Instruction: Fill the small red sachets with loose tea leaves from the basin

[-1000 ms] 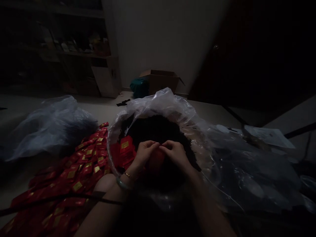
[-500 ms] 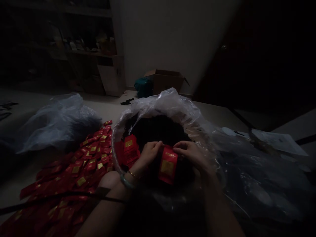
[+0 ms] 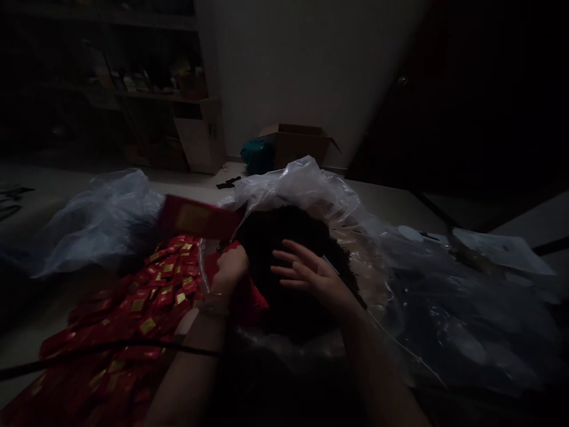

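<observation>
Over the left edge of a clear plastic bag (image 3: 306,172) full of dark loose material (image 3: 284,228), a red packet with a gold label (image 3: 200,217) is blurred in mid-air. My left hand (image 3: 232,268) is just below it, curled, beside red packets (image 3: 251,302) inside the bag. A gap seems to separate the hand from the blurred packet. Its fingertips are hidden, so what it grips does not show. My right hand (image 3: 311,276) hovers above the dark material, fingers spread, holding nothing.
A heap of red packets (image 3: 166,284) lies left of the bag. Beyond it is crumpled clear plastic (image 3: 106,207). More plastic sheeting (image 3: 462,320) spreads at right. A cardboard box (image 3: 302,145) and a teal bundle (image 3: 258,155) stand by the wall. A dark cord (image 3: 111,347) crosses the lower left.
Both hands were on a red packet over the bag's middle. They have parted: my left hand moved left, my right hand opened. A blurred packet now appears at upper left.
</observation>
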`<state>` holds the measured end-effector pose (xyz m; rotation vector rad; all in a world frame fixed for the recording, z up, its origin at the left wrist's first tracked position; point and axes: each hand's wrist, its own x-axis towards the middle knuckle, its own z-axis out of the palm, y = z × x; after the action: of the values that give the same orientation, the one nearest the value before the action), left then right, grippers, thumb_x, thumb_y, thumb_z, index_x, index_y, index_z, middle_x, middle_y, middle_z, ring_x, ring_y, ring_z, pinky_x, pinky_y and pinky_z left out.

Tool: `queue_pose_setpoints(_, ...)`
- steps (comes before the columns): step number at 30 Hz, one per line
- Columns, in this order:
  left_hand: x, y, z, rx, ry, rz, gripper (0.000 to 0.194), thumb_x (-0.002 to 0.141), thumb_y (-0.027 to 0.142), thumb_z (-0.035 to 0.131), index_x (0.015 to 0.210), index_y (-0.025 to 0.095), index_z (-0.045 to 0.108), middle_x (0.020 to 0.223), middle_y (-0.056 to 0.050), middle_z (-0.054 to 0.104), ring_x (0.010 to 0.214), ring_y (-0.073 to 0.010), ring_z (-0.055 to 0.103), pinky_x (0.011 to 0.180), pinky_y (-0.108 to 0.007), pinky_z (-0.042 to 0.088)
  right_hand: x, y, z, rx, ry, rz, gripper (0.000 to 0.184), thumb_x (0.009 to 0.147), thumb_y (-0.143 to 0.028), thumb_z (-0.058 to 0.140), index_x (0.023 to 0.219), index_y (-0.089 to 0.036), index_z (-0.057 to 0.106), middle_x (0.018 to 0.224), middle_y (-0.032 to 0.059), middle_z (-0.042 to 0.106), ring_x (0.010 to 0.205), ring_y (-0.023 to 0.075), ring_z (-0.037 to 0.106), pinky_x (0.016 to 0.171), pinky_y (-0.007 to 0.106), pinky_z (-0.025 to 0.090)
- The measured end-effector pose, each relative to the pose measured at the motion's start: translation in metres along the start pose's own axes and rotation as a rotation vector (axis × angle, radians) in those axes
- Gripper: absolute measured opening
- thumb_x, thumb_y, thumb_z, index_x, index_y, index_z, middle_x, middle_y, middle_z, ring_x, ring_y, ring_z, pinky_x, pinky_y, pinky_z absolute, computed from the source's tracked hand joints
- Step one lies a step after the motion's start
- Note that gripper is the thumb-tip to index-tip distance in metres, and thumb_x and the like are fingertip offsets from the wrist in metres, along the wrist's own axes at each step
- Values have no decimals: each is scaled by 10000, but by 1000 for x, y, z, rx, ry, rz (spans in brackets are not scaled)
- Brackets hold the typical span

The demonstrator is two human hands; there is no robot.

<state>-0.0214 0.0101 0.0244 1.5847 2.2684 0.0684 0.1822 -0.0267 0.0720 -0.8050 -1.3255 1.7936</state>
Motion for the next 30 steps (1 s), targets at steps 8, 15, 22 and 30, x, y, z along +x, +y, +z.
queue_pose_setpoints(8,11,-13,-2,86,-9,35,349,847,134,380,1038,76,665,1095,-243,658,1031,-311,636,816,-358,490,3,5,-31,-159,132,115,416,734,-369,707,1099,-191,615,1035,88,688,928,212,677,813,375,556)
queue_pose_setpoints(15,14,-19,1,99,-18,76,274,807,233,500,974,129,690,1075,-202,679,1010,-276,645,804,-309,483,6,11,-33,-275,120,136,425,731,-373,689,1107,-184,623,1005,85,701,912,200,672,738,325,555)
queue_pose_setpoints(22,15,-34,-5,31,-57,117,237,794,197,486,801,157,719,911,-130,723,844,-220,670,692,-249,455,11,24,-33,-276,61,156,435,726,-418,672,1091,-183,640,991,98,706,928,219,667,749,349,547)
queue_pose_setpoints(30,4,-31,-4,3,-69,66,252,783,298,551,808,125,733,848,-129,722,774,-206,661,652,-236,443,6,22,-39,-310,83,163,461,701,-450,684,1079,-188,647,1009,109,702,943,235,661,761,365,542)
